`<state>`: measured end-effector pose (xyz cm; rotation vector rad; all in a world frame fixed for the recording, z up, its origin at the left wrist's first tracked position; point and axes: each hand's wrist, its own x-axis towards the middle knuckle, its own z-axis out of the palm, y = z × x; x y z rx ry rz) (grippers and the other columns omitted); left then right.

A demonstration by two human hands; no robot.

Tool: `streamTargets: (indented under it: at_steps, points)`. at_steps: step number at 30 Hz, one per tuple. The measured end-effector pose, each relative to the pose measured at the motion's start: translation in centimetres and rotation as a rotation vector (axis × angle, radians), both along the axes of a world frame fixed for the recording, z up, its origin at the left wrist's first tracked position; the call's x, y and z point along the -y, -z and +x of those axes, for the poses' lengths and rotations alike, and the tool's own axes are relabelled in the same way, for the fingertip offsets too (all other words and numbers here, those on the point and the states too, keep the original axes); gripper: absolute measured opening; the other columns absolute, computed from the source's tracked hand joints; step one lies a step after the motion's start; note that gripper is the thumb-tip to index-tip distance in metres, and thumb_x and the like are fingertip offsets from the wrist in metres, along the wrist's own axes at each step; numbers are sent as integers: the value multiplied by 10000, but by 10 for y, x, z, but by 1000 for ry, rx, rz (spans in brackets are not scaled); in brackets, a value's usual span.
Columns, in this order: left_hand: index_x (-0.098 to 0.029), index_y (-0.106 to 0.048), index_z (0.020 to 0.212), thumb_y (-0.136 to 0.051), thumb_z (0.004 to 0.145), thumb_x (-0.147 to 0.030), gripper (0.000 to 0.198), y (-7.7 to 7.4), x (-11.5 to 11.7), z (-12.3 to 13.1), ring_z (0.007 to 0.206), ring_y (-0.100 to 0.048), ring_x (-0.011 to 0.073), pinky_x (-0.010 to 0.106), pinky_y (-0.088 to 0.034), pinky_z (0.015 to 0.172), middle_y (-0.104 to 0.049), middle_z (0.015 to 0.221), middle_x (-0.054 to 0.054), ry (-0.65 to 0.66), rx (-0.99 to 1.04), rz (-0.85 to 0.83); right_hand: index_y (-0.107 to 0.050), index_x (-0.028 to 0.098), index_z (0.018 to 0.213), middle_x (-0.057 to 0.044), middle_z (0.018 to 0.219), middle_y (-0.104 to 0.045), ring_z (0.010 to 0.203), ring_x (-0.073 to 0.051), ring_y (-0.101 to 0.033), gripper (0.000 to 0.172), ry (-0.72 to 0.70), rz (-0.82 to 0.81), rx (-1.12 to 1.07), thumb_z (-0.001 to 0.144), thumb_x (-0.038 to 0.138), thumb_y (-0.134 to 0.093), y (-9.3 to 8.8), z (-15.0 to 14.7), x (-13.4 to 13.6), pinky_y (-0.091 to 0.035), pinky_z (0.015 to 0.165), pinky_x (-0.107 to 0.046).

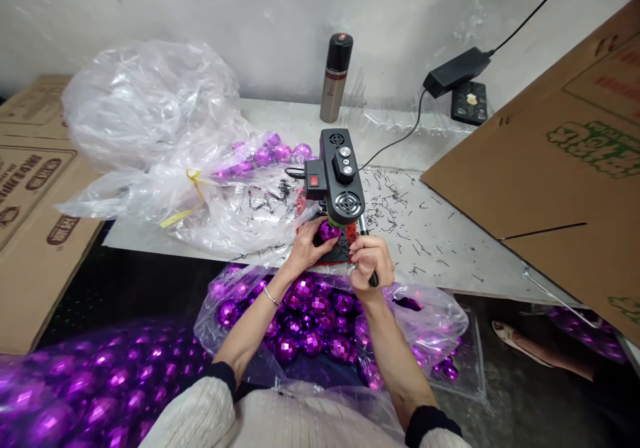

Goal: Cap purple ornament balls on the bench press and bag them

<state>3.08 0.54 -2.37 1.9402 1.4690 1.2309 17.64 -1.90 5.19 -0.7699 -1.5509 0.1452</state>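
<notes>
Between the fingers of my left hand (306, 245) is a shiny purple ball (329, 231), held right under the head of a black bench machine (343, 168). My right hand (371, 260) is closed around the machine's lever (373, 279), whose black tip sticks out below the fist. The machine has round grilles, silver buttons and a red switch (313, 180). It stands on a black base (339, 251) with red material around it. Below my forearms, a clear plastic bag full of faceted purple balls (312, 341) hangs open at the table edge.
Small dark pins litter the white table (415, 235). Clear plastic bags (155, 108) and more purple balls (283, 153) lie at left. A spray can (337, 78) and a power adapter (457, 71) are behind. Cardboard boxes (550, 148) flank both sides; another person's foot (520, 343) shows lower right.
</notes>
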Motion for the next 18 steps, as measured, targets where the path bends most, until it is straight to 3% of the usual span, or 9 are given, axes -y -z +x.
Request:
streamTargets:
  at_steps: [18]
  points:
    - [-192, -598, 1298, -717, 884, -395, 476, 2, -1, 0, 1090, -697, 271, 438, -556, 955, -735, 1143, 114, 7, 13, -30, -534, 229, 743, 10, 727, -617, 608, -134, -595, 311, 4, 86, -77, 1024, 302, -423, 11, -5, -7, -510, 655, -341]
